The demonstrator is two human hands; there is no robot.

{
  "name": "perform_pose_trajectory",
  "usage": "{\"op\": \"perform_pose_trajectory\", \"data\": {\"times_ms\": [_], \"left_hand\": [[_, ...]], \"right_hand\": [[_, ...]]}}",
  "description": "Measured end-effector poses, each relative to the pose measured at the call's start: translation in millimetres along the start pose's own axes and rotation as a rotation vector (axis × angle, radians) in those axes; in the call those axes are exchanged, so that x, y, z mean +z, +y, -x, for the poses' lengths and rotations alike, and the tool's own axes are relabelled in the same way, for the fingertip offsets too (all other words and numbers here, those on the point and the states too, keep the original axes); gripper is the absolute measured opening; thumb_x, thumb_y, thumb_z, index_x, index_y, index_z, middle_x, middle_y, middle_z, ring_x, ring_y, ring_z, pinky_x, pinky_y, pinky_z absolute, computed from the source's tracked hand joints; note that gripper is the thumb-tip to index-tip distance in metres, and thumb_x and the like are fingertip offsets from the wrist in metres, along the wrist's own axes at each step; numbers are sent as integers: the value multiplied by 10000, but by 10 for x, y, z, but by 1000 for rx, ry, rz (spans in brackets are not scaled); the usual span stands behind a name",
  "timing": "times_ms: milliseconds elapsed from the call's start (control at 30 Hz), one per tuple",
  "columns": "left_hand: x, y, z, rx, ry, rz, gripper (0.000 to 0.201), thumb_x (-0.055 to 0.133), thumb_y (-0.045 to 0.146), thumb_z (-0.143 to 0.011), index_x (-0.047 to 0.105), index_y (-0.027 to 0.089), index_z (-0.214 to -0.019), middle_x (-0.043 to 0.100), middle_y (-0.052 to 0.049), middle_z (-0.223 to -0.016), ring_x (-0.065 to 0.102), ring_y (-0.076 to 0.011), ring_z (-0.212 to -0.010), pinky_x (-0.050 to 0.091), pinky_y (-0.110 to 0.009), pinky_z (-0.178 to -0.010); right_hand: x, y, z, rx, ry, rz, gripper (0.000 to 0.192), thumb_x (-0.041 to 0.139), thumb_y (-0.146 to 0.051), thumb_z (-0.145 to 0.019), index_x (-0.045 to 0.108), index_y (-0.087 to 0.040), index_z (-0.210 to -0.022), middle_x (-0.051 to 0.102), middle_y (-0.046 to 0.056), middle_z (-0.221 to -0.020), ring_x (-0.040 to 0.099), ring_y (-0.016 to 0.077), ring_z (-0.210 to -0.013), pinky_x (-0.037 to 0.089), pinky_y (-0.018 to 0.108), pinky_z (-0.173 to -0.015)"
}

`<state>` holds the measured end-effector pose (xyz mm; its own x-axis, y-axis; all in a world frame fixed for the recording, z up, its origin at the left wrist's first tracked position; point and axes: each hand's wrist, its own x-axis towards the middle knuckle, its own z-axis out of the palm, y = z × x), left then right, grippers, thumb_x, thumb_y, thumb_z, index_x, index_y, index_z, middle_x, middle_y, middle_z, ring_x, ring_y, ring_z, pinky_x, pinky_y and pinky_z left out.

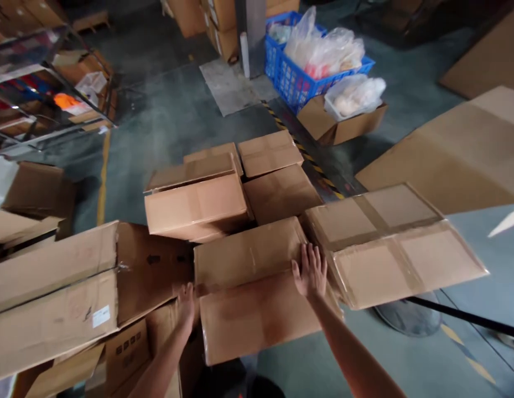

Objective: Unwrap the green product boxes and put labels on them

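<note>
A brown cardboard box (257,312) lies in front of me, with a seam along its length. My right hand (311,271) rests flat on its right end, fingers stretched and slightly spread. At the box's left end is my left hand (185,307), its fingers extended; whether it touches the side I cannot tell. Close to my right hand, a taped carton (410,260) stands against the box's right side. A large carton (53,293) with a white label is left of my left hand. Beyond the middle box, a closed carton (198,202) sits among several others.
Blue plastic crates (298,85) with clear bags stand at the back, near a grey pillar (254,38). A metal shelf (45,72) is at the upper left. Large cardboard (451,149) leans at right. A dark bar (468,315) crosses the lower right.
</note>
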<state>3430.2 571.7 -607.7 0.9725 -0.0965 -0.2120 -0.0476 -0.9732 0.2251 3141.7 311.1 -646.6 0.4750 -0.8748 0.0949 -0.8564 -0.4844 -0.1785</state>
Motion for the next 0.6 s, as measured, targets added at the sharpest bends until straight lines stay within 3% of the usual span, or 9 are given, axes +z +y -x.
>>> {"op": "perform_pose_trajectory", "data": {"times_ms": [100,167,233,333,467,600], "left_hand": [[231,322,304,13,37,-19,546,393,408,-1006,540,58,-1398,557,-256,-1446,517,-394,-1358,468,-569,-1070],[369,510,515,37,90,-30,663,390,438,-985,425,3,-1484,410,-291,-1558,365,-418,-1468,369,-617,-1144],[451,638,652,74,131,-43,707,391,447,-972,378,-15,-1507,354,-306,-1585,302,-410,-1502,323,-616,-1174],[483,707,704,118,161,-79,691,385,442,-962,399,7,-1499,354,-318,-1576,323,-422,-1486,317,-636,-1163],[473,696,682,149,176,-139,667,326,482,-974,417,75,-1495,331,-311,-1587,361,-462,-1447,316,-735,-1091],[470,698,694,172,165,-157,676,268,511,-976,390,95,-1493,303,-310,-1595,361,-481,-1443,311,-730,-1086]], "right_hand": [[-4,27,80,-11,7,-15,645,291,-454,-1027,400,-75,-1538,460,185,-1544,288,349,-1492,217,582,-1215],[-34,30,125,-12,29,-20,650,318,-439,-1018,344,-95,-1569,451,177,-1553,303,349,-1485,199,594,-1219],[-62,14,138,-4,42,-25,672,344,-432,-1011,284,-103,-1593,417,172,-1578,312,346,-1482,204,589,-1218],[-90,-20,126,4,35,-28,662,362,-426,-1006,298,-116,-1587,414,162,-1583,316,338,-1485,226,571,-1211],[-104,-42,118,31,-39,-20,588,370,-413,-999,430,-163,-1528,441,131,-1574,327,332,-1483,221,573,-1207],[-101,-40,128,44,-99,-11,551,396,-400,-991,495,-186,-1489,425,120,-1588,335,340,-1476,225,586,-1196]]}}
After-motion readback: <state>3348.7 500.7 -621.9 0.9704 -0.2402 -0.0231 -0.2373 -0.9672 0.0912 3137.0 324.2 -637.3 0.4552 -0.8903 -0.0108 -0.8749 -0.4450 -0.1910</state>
